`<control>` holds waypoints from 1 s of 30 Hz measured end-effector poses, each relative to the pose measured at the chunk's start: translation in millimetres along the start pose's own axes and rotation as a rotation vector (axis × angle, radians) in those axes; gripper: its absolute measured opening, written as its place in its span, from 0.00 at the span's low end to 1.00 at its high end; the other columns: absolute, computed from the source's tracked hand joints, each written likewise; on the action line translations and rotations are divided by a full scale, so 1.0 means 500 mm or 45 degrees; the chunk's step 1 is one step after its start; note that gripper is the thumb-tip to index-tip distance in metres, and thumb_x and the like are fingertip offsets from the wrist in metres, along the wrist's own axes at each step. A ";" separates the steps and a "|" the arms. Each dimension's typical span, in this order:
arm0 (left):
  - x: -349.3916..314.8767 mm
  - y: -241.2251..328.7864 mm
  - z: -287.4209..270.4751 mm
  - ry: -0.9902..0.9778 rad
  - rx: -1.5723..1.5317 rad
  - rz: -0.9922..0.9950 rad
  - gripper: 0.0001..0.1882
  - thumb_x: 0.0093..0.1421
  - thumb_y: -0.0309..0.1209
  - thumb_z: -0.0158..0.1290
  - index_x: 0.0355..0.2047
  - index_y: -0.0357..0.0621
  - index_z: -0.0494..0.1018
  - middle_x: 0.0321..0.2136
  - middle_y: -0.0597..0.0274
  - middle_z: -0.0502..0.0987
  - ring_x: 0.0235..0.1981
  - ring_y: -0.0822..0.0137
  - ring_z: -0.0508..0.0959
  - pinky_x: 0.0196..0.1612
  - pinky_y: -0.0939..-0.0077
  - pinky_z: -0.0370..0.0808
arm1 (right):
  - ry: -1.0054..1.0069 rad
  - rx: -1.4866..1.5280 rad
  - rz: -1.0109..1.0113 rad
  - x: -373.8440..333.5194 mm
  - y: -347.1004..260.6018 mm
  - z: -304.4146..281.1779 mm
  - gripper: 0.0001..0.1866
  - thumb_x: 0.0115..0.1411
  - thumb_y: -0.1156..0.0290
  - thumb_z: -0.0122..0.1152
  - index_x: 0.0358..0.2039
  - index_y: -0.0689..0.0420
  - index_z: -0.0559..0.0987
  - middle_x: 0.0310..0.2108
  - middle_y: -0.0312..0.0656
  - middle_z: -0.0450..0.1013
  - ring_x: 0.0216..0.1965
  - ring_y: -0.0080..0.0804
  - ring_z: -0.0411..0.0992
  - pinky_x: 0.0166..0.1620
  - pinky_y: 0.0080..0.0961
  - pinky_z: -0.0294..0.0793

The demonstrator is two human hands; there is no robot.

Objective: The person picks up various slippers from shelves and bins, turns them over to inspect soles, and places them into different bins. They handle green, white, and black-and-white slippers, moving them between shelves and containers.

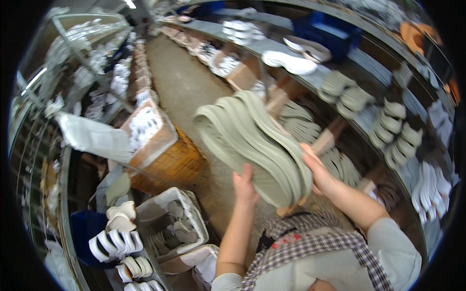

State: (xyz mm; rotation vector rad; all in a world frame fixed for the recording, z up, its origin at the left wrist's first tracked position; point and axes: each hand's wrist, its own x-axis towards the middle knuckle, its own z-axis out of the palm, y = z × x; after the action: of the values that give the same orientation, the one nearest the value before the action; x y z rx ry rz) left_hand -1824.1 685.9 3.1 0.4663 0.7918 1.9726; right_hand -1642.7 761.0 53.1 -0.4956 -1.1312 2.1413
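Note:
A stack of several grey-green shoe soles (257, 150) is held in front of me, between my two hands. My left hand (246, 186) grips the near left side, its thumb resting on the sole's inner face. Around the right edge wraps my right hand (318, 172), with part of its fingers hidden behind the stack. Similar grey-green soles (340, 167) lie in a box under the bench on the right, and more grey-green soles (344, 92) stand in stacks on the bench top.
An orange plastic crate (167, 167) with a box of white soles (145, 125) stands at left. Nearer is a lined bin (196, 213) of grey pieces. A blue bin (325, 34) and white soles (289, 62) sit on the right bench (361, 121). An aisle floor (177, 72) runs ahead.

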 end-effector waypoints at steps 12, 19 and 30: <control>-0.059 -0.132 -0.140 0.308 -0.477 -1.105 0.27 0.66 0.48 0.38 0.56 0.42 0.61 0.52 0.52 0.69 0.51 0.52 0.72 0.50 0.56 0.73 | 0.615 0.272 0.958 0.018 0.060 -0.002 0.34 0.50 0.49 0.55 0.55 0.53 0.65 0.57 0.46 0.58 0.59 0.49 0.53 0.50 0.69 0.52; -0.068 -0.156 -0.173 0.265 -0.595 -1.121 0.27 0.65 0.49 0.39 0.56 0.44 0.61 0.51 0.55 0.70 0.49 0.56 0.73 0.48 0.57 0.74 | 0.502 0.257 0.959 0.000 0.067 -0.026 0.40 0.48 0.49 0.57 0.59 0.53 0.59 0.60 0.48 0.51 0.61 0.50 0.48 0.57 0.66 0.44; -0.069 -0.115 -0.115 0.199 -0.229 -0.882 0.29 0.67 0.49 0.36 0.60 0.40 0.56 0.57 0.53 0.64 0.57 0.54 0.66 0.58 0.57 0.64 | 0.278 0.150 0.582 -0.016 0.092 -0.038 0.28 0.53 0.57 0.57 0.51 0.52 0.60 0.56 0.45 0.54 0.59 0.44 0.50 0.52 0.63 0.54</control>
State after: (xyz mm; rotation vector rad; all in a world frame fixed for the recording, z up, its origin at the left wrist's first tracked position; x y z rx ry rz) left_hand -1805.8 657.3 -78.5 -0.0764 0.7361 1.4168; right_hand -1642.9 747.9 4.6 -0.9832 -0.8199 2.4434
